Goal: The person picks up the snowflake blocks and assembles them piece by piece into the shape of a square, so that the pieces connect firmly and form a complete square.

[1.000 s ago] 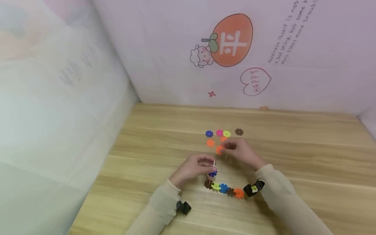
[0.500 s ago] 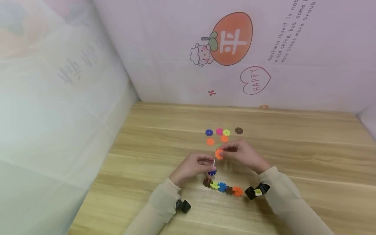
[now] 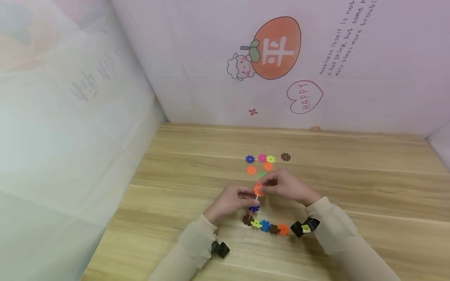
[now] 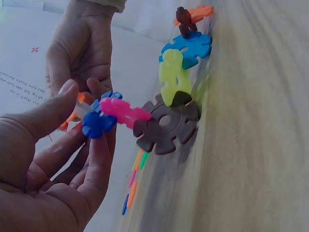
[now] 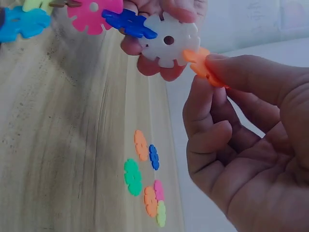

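My left hand (image 3: 232, 202) pinches the end of a chain of slotted snowflake discs, at a white disc (image 5: 155, 49) joined edgewise to a dark blue disc (image 4: 99, 124). Between thumb and fingers, my right hand (image 3: 290, 187) holds an orange disc (image 5: 203, 64), its rim overlapping the white disc's edge in the right wrist view. From the blue disc the chain runs down through a pink disc (image 4: 124, 113) and a brown disc (image 4: 166, 126). A lime disc (image 4: 170, 79), a light blue disc (image 4: 187, 47), another brown and an orange disc follow along the table.
Loose discs lie beyond the hands: dark blue (image 3: 250, 159), pink (image 3: 261, 158), yellow (image 3: 270, 159), brown (image 3: 286, 157), two orange, and a green disc (image 5: 133, 178). A printed white sheet (image 3: 197, 78) stands behind the wooden table (image 3: 183, 156), another at its left.
My right hand has brought the orange disc toward me and left, from near the loose discs to the white disc. A green disc now shows behind it. The left hand stays nearly in place.
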Demonstrator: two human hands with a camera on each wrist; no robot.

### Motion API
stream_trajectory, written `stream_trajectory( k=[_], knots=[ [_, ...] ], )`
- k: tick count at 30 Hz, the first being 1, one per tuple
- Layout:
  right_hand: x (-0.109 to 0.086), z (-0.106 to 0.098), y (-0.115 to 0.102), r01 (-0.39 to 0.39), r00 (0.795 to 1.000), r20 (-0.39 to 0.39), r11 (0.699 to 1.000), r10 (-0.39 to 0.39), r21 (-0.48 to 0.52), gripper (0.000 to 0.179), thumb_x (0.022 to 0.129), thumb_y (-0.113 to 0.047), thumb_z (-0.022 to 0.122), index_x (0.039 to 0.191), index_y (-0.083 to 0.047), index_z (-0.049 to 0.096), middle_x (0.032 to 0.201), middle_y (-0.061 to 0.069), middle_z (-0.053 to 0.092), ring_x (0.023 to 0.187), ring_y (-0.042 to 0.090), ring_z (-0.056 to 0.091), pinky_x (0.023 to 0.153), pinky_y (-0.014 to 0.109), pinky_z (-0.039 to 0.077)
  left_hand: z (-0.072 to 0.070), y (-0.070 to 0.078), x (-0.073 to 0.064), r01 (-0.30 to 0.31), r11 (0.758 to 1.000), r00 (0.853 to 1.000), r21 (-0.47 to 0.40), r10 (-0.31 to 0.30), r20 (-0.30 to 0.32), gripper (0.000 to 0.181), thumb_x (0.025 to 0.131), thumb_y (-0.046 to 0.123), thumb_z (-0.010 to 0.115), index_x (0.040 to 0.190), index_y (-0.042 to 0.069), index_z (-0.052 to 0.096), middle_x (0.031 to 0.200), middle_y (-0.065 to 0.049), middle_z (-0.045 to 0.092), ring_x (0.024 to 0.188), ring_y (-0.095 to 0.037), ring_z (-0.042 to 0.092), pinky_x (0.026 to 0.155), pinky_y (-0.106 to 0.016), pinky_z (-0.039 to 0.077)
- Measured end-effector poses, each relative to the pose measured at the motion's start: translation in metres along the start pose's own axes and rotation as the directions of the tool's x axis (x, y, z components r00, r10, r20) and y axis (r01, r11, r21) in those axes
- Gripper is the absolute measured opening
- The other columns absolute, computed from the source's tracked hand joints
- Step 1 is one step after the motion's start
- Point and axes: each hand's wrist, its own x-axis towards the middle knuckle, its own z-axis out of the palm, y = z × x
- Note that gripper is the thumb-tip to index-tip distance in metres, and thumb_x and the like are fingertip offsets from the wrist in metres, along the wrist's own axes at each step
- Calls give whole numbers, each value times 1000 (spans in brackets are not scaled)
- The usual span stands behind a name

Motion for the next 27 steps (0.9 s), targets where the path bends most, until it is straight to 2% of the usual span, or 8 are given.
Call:
stream_trajectory(
  k=[7,12,14,17,21,27],
  knots=[
    [2,-1,-7,-50,998,27,998,49,34,13,84,-12,68,95,-17,72,94,-1,70,86,17,62,77,34,51,4,1,2,-20,1000,999,11,21,-31,25,79,19,74,102,12,70,86,-1,72,79,-13,69,74,-27,55],
    [2,0,-5,-25,998,54,1000,24,10,15,85,-14,67,98,-18,72,96,-2,70,90,15,64,81,33,52,3,-1,2,-17,1000,1000,13,17,19,28,79,21,74,104,10,68,91,-2,71,83,-12,68,77,-26,55],
    [1,1,-3,-5,998,66,1000,5,4,16,86,-14,66,100,-19,72,97,-2,71,91,15,64,82,33,53,0,-2,2,-17,999,999,44,15,47,29,79,25,74,105,13,68,93,0,71,85,-11,67,79,-25,54],
    [2,2,-2,26,997,73,1000,-24,-18,18,89,-15,63,104,-19,71,98,-4,70,92,13,64,81,31,52,-4,-3,1,-22,997,998,76,18,58,28,82,32,70,106,17,68,98,3,69,88,-10,66,80,-27,53],
    [3,1,-1,48,995,86,998,-46,-26,21,90,-15,61,110,-18,69,102,-3,69,94,12,64,83,28,53,-7,-4,3,-45,998,998,40,43,35,24,86,33,66,106,19,68,101,4,68,90,-12,65,81,-31,54],
    [3,0,-2,40,996,78,999,-39,-6,21,91,-15,60,111,-17,66,105,-1,68,95,13,63,85,30,52,-9,-4,5,-80,997,997,-3,80,-4,21,85,29,67,104,20,69,99,3,69,89,-15,66,82,-37,54]
  ],
)
